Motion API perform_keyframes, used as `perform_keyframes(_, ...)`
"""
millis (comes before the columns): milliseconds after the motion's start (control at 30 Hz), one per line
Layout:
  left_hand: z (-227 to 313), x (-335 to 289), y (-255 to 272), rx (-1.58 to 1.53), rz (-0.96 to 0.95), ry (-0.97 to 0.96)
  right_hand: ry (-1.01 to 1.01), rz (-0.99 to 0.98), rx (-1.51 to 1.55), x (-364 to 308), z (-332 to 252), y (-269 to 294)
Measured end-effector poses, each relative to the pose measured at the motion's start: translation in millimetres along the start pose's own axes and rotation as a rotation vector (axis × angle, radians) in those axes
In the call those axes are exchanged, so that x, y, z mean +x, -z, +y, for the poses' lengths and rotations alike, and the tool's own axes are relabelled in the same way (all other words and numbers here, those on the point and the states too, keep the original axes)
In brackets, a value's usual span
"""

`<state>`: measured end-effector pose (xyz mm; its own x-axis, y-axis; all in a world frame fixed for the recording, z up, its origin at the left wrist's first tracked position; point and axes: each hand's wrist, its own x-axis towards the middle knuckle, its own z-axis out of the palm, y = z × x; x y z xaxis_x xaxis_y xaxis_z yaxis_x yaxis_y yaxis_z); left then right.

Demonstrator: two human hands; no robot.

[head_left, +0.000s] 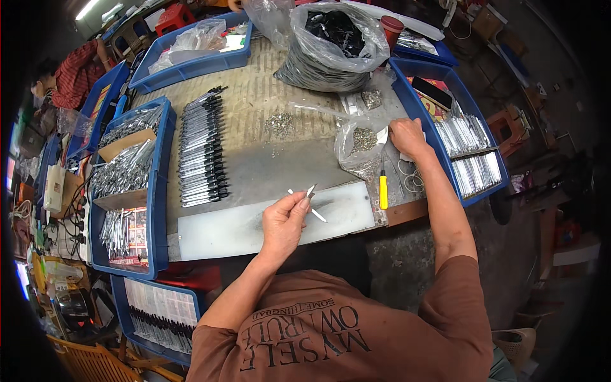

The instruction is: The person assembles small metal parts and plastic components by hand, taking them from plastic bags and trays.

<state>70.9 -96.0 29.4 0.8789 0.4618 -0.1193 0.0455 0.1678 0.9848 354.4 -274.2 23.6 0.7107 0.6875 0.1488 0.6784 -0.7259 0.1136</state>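
My left hand (284, 223) is above the white board (213, 230) at the table's near edge. Thumb and fingers pinch a slim silver pen part (310, 190) with a pointed tip. A thin white rod (318, 216) runs behind these fingers; whether it is held or lies on the board, I cannot tell. Farther right, my right hand (410, 138) is closed, fingers curled, beside an open clear bag of tiny metal parts (364, 140). Its fingertips are partly hidden, and so is anything in them. A yellow-handled screwdriver (383, 191) lies just below the bag.
A row of assembled pens (202, 149) lies left of centre. Blue trays of pen parts stand left (162, 184) and right (439, 137). At the back sits a large clear sack of dark parts (324, 70). Small metal bits (279, 125) are scattered mid-table. A co-worker (79, 73) bends at far left.
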Motion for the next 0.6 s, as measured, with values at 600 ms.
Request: perform_keyframes(600, 6, -2, -5, 0.021, 0.030, -0.070, -0.004, 0.041, 0.067, -5, 7, 14)
